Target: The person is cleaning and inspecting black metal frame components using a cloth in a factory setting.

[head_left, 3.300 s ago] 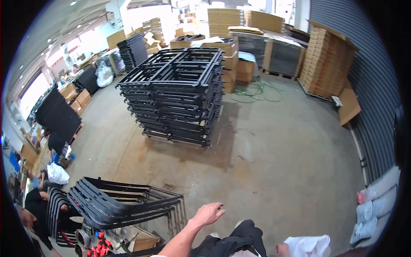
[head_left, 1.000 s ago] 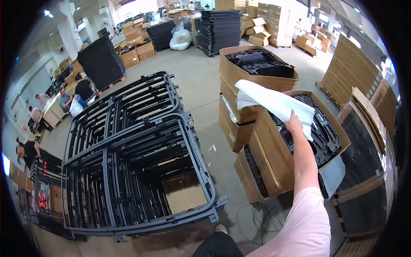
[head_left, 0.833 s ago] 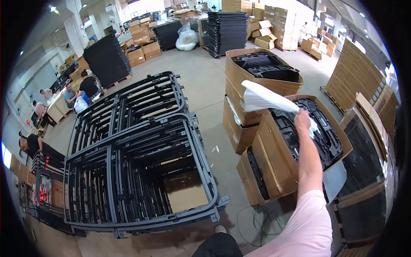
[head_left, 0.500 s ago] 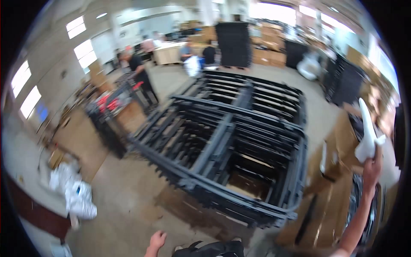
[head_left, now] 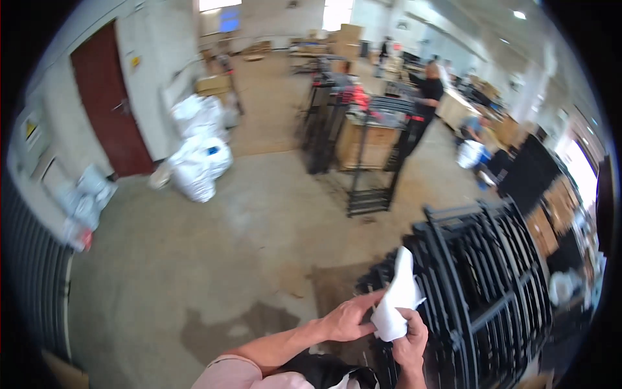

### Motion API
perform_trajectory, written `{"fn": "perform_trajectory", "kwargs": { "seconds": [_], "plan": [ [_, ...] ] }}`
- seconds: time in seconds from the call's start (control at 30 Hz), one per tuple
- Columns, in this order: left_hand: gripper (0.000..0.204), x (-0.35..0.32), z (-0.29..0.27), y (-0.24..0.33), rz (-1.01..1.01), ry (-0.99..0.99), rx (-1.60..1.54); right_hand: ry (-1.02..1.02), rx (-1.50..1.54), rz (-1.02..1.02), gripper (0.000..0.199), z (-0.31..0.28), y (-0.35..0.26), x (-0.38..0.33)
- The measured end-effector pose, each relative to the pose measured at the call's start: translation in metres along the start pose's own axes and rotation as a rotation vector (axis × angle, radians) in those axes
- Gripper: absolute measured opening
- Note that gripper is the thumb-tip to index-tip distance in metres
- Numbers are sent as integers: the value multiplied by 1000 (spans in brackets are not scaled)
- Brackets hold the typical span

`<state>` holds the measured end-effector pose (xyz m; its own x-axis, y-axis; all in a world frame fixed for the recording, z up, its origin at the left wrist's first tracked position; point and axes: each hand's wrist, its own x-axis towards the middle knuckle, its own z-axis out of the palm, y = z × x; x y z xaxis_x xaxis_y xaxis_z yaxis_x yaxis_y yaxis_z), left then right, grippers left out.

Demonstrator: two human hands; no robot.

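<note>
2 bare hands, both on 1 white sheet [head_left: 400, 292], low in the view, right of center. Left hand [head_left: 346, 319] comes in from the left and pinches the sheet's left edge, thumb below, fingers running behind it. Right hand [head_left: 411, 337] comes up from the lower edge, thumb and curled fingers pinching the lower right part. Some fingertips are hidden, so can't tell how firm either grip is. Sheet is folded or bunched, narrow end pointing up, wider end down between the hands. It's held in the air; in view it overlaps the left side of a stack of black frames [head_left: 479, 285]. Can't tell if it touches them.

Frames are piled at the lower right, tilted in view by the lens. Pale pink sleeve [head_left: 236, 373] on the left arm, dark clothing below. Concrete floor [head_left: 246, 240] around, shadow on it left of the hands.

Further off: 1 person in black [head_left: 431, 91] standing by a rack of black frames with red parts [head_left: 356, 97], cardboard box [head_left: 366, 146] beside it. Right of that, a low-seated person [head_left: 472, 128] near a white bag [head_left: 470, 154], plus a dark stack [head_left: 528, 172]. Left side: dark red door [head_left: 113, 100], white sacks [head_left: 197, 152] heaped near it, grey bags [head_left: 87, 201] by the wall, ribbed shutter [head_left: 32, 266] at the rim. Background is motion-blurred.
</note>
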<state>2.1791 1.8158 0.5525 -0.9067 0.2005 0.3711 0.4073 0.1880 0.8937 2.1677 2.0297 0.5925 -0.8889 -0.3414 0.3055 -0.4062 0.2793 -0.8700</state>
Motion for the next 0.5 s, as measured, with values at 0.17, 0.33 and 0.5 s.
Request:
{"fn": "perform_trajectory", "kwargs": {
  "seconds": [0.17, 0.33, 0.5],
  "plan": [
    [40, -38, -95, -81, -199, 236, 106, -211, 154, -18, 34, 121, 43, 103],
    [33, -25, -162, -136, -380, 690, 152, -441, 237, 248, 89, 231, 54, 196],
    [40, 20, -257, -189, -437, 653, 236, -565, 302, 316, 62, 359, 90, 310]
  ]
}}
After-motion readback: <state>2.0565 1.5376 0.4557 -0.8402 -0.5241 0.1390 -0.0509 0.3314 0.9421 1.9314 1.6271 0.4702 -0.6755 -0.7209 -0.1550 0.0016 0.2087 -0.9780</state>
